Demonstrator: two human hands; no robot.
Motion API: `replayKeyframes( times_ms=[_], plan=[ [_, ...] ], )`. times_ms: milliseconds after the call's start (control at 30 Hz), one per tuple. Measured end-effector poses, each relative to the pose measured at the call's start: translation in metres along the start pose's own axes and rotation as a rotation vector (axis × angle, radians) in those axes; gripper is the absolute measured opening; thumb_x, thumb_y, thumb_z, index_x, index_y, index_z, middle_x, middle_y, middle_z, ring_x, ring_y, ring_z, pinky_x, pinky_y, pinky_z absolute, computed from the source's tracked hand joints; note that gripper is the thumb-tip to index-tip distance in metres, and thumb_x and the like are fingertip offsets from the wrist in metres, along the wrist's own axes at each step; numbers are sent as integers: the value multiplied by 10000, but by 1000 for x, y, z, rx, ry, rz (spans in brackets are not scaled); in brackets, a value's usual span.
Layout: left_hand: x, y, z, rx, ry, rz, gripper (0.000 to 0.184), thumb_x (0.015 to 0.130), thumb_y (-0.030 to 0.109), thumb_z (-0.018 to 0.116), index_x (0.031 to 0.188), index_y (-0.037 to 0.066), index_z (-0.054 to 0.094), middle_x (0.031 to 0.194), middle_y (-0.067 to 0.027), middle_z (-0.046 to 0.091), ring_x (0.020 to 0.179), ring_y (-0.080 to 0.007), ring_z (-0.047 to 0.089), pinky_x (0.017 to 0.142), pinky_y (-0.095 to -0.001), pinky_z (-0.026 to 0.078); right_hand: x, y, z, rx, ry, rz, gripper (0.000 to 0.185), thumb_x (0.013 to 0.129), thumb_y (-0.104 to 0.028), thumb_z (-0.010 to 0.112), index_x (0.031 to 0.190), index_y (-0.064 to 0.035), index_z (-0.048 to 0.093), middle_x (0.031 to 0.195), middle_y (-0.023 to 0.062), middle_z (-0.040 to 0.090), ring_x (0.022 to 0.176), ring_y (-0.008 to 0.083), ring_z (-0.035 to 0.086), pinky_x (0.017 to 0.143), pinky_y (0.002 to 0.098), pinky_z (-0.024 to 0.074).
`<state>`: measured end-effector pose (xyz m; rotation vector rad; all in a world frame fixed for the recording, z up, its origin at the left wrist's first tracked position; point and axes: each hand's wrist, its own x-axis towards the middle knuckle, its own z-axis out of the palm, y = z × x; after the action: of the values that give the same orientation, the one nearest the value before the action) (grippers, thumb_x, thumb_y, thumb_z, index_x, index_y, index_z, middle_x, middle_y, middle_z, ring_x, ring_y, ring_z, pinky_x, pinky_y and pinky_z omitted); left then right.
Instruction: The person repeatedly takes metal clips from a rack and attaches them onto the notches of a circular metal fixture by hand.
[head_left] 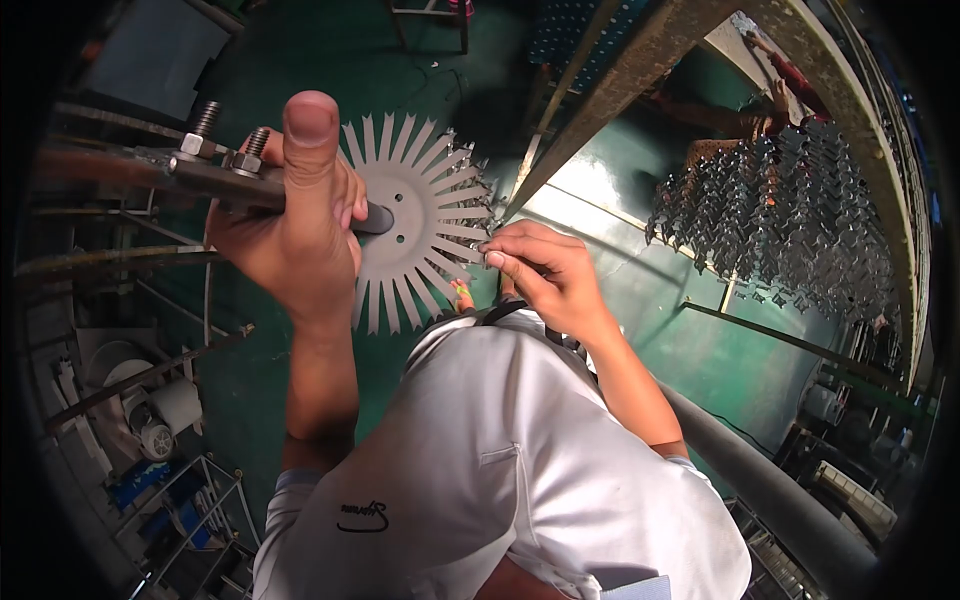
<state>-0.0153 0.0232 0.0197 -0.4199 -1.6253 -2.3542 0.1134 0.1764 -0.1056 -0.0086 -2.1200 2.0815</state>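
A grey metal disc (408,190) with many forked spokes round its rim faces me in the middle of the view. Small shiny metal parts (465,180) cluster along its right edge. My left hand (290,235), thumb raised, is closed round the dark bar (235,185) beside the disc; a grey shaft end (376,218) shows between its fingers and the disc's centre. At the right rim, my right hand (548,270) pinches a small metal part (484,248), mostly covered by the fingertips. Whether that part touches a spoke, I cannot tell.
Two threaded bolts with nuts (205,125) stand on the bar. A rusty frame beam (625,95) slants across the upper right. Beyond it hang rows of shiny metal parts (775,215), with another person's hand (780,95) near them. A grey pipe (765,480) lies lower right.
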Motion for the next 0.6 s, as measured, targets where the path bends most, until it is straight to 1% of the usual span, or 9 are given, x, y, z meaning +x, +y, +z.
replayKeyframes(
  times_ms=[100,200,300,400,433,467,533,567,600],
  plan=[
    [0,1,0,37,-28,2,451,914,180,758,607,96,438,463,28,394,387,-46,356,397,-225,327,2,-3,2,-88,-11,-21,118,937,14,648,1024,62,711,991,112,670,648,92,620,531,230,478],
    [0,2,-2,113,-73,-9,450,966,236,695,609,85,466,459,18,404,402,-78,445,441,-253,410,1,-10,2,-173,5,9,105,912,9,678,994,60,719,965,108,690,681,116,644,581,241,505],
    [-1,-4,2,215,-81,160,480,1017,281,608,605,68,485,463,-3,446,462,-140,577,549,-334,543,-1,-12,6,-269,53,-48,105,867,4,719,961,47,732,929,116,717,734,162,682,647,269,536],
    [-2,-9,2,193,-101,197,470,1037,281,563,636,45,498,483,-27,496,537,-201,661,678,-440,605,-2,-20,9,-247,80,65,122,830,-4,748,948,29,744,904,129,730,784,207,706,697,295,551],
    [-5,-6,1,199,-103,114,444,1043,280,549,678,31,505,496,-35,512,555,-212,671,708,-477,613,-2,-14,8,-287,99,-57,121,832,-15,748,949,17,746,899,135,728,784,222,711,689,304,554],
    [-6,-8,-2,178,-134,123,368,1035,273,566,773,19,516,507,-37,510,551,-211,666,691,-471,611,-2,-15,5,-349,95,-77,114,834,-30,749,941,8,746,895,132,726,776,234,710,685,309,555],
    [-9,-16,-10,127,-122,79,293,1020,260,598,893,15,498,518,-42,505,520,-188,634,616,-429,599,-3,-20,-1,-392,77,-68,120,851,-72,749,946,0,741,895,127,725,759,246,705,670,320,552],
    [-11,-17,-14,141,-91,33,298,1026,255,586,867,22,494,507,-36,485,474,-158,579,569,-387,579,-3,-14,1,-362,84,-75,123,863,-89,744,951,-3,740,891,126,723,751,246,703,662,323,549],
    [-10,-22,-15,123,-105,51,327,1036,248,568,803,36,479,496,-25,457,428,-114,497,499,-312,529,-2,-13,-4,-332,89,-83,129,875,-105,739,957,-6,739,887,124,721,743,247,701,655,325,547]
  ],
)
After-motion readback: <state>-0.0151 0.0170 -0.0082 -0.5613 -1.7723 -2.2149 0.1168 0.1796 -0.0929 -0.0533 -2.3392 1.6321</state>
